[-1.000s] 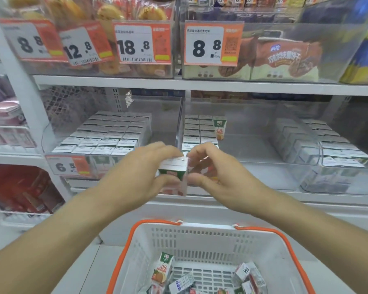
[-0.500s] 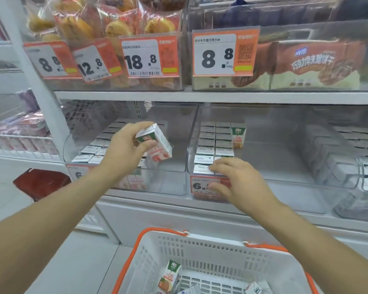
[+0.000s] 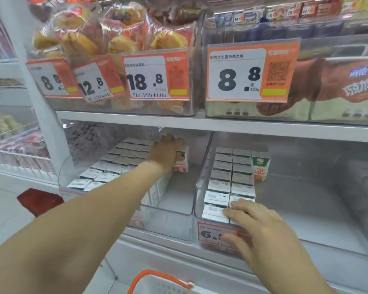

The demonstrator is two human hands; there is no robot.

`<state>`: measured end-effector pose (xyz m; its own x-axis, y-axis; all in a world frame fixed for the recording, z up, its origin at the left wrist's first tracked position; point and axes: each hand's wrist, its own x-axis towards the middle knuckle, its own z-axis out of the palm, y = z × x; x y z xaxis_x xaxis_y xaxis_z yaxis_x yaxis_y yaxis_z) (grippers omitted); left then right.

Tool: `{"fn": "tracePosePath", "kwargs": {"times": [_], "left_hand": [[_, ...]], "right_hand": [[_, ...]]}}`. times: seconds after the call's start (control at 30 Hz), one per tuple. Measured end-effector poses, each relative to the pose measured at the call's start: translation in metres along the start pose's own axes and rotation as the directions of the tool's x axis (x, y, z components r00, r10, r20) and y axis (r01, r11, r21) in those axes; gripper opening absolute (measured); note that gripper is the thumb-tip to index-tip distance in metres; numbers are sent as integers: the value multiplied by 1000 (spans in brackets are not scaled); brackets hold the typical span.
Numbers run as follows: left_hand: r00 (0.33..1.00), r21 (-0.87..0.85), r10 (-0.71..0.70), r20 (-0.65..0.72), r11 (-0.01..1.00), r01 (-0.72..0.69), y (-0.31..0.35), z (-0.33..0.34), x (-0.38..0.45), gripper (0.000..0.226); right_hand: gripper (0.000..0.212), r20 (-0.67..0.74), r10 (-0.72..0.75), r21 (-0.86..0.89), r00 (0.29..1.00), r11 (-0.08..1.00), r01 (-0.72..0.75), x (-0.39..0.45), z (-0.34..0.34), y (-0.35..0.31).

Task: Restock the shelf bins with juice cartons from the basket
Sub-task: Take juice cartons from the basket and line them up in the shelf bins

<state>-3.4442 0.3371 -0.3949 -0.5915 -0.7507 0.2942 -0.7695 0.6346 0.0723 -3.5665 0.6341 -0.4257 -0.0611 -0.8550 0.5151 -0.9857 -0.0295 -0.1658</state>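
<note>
My left hand (image 3: 165, 152) reaches deep into the left clear bin (image 3: 174, 211) and grips a juice carton (image 3: 182, 161) with a green top and a red fruit picture, upright beside the rows of cartons (image 3: 119, 164) there. My right hand (image 3: 257, 228) rests with spread fingers on the front cartons (image 3: 217, 200) of the middle bin (image 3: 200, 187), thumb over its orange price tag (image 3: 212, 234). One orange-labelled carton (image 3: 260, 166) stands at the back of that bin. The white basket (image 3: 155, 283) with orange handles shows only its rim at the bottom.
The shelf above (image 3: 200, 123) holds bagged bread (image 3: 123, 43) and a boxed chocolate snack (image 3: 336, 90) behind large price tags. A clear bin (image 3: 348, 198) sits to the right. A red object (image 3: 39, 200) lies on the floor at the left, beside another shelf unit (image 3: 15, 153).
My left hand has carried the carton from above the bin's front deep into the left bin. My right hand stays on the middle bin's front cartons. The view has tilted up.
</note>
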Motion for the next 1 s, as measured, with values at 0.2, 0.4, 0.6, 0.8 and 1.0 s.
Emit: {"fn": "tracePosePath", "kwargs": {"times": [0.2, 0.4, 0.6, 0.8, 1.0], "left_hand": [[996, 16, 92, -19, 996, -92, 1, 14, 28, 46], [998, 62, 51, -23, 997, -49, 0, 21, 40, 47], [996, -157, -20, -84, 988, 6, -6, 2, 19, 56], [960, -356, -43, -276, 932, -61, -1, -52, -63, 29], [957, -558, 70, -282, 799, -223, 43, -98, -177, 12]], "right_hand": [[62, -72, -61, 16, 996, 998, 62, 3, 10, 12], [61, -112, -75, 17, 991, 997, 78, 3, 14, 14], [52, -55, -9, 65, 998, 998, 12, 1, 16, 15], [44, 63, 45, 118, 997, 992, -52, -1, 2, 7], [27, -50, -2, 287, 999, 958, 16, -3, -32, -10]]}}
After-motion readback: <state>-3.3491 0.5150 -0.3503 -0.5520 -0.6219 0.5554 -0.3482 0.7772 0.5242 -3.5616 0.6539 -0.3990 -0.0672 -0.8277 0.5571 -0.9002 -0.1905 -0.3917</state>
